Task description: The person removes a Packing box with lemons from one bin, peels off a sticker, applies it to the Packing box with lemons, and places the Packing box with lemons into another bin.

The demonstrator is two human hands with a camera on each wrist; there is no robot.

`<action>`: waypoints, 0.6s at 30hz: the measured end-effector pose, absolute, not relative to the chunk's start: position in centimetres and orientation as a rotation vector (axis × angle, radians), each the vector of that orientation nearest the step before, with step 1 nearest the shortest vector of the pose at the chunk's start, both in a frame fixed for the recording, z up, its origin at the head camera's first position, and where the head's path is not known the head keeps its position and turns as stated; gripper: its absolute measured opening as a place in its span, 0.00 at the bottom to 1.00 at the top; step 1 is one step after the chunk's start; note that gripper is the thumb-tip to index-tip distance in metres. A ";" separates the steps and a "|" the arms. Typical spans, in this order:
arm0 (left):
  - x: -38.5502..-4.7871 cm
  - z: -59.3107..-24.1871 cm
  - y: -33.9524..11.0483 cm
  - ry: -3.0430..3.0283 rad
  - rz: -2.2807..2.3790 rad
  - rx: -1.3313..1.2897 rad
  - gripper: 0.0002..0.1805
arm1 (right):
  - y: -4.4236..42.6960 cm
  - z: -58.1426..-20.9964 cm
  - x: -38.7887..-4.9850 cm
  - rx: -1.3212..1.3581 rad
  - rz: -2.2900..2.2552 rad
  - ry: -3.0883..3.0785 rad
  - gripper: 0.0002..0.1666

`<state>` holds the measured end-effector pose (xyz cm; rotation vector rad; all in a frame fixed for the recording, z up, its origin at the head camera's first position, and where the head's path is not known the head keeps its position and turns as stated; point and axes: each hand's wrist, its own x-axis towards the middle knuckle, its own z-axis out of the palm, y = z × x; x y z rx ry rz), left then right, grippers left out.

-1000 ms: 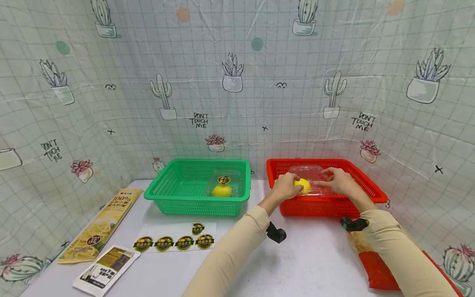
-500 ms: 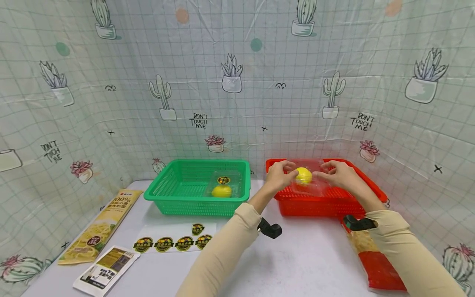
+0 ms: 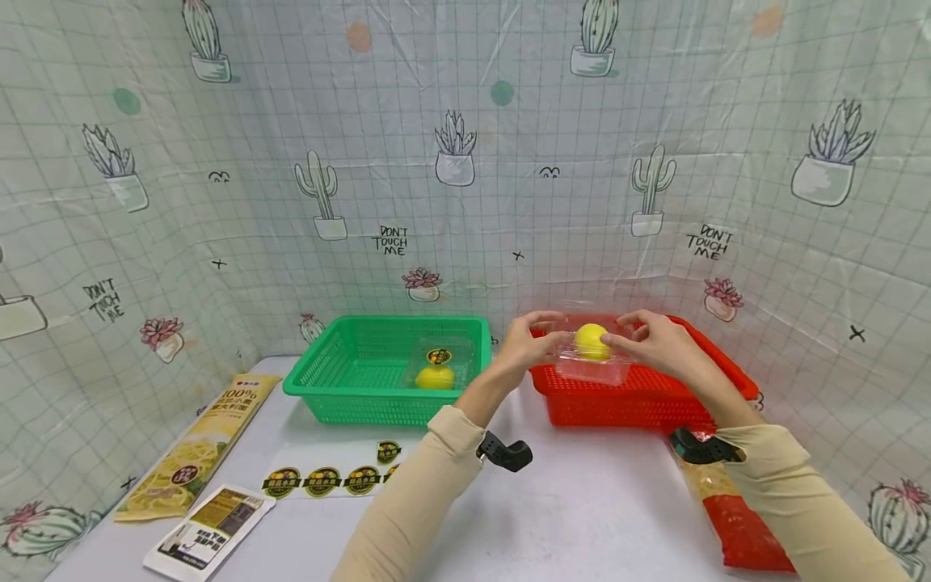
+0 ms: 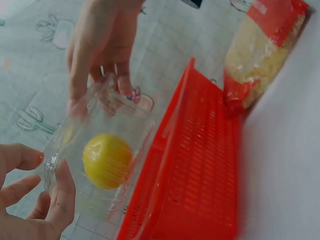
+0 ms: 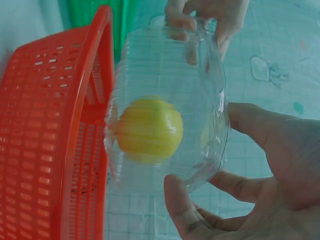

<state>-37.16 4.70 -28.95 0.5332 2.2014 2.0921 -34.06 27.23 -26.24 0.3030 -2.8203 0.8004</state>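
A clear plastic box [image 3: 592, 369] with a yellow fruit [image 3: 592, 343] inside is held up over the red basket [image 3: 625, 408]. My left hand [image 3: 529, 343] grips the box's left end, thumb on the near side. On the opposite end, my right hand [image 3: 658, 343] pinches the rim. The left wrist view shows the fruit [image 4: 107, 161] through the clear wall, with my left hand [image 4: 37, 197] and right hand [image 4: 102, 55] at the two ends. In the right wrist view the box [image 5: 155, 65] is beside the basket [image 5: 37, 135], and my right hand [image 5: 260, 175] holds its edge.
A green basket [image 3: 385, 411] holds another clear box with a yellow fruit [image 3: 435, 377] and a round label. Before it lies a sheet of labels [image 3: 322, 482]. Noodle packet [image 3: 196, 453] and white pouch [image 3: 211, 533] are at the left, a red bag [image 3: 745, 529] at the right.
Both hands have raised the box with the fruit up out of the red basket and toward me. My left hand has shifted left along with it.
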 end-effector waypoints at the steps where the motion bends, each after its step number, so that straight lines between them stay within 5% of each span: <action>1: -37.1 -28.9 4.4 2.184 2.100 0.515 0.22 | 27.1 -26.2 -33.9 0.309 0.800 -2.815 0.43; 18: -35.2 -29.3 -1.9 2.028 2.118 0.476 0.19 | 25.7 -26.9 -34.4 0.372 0.924 -2.742 0.44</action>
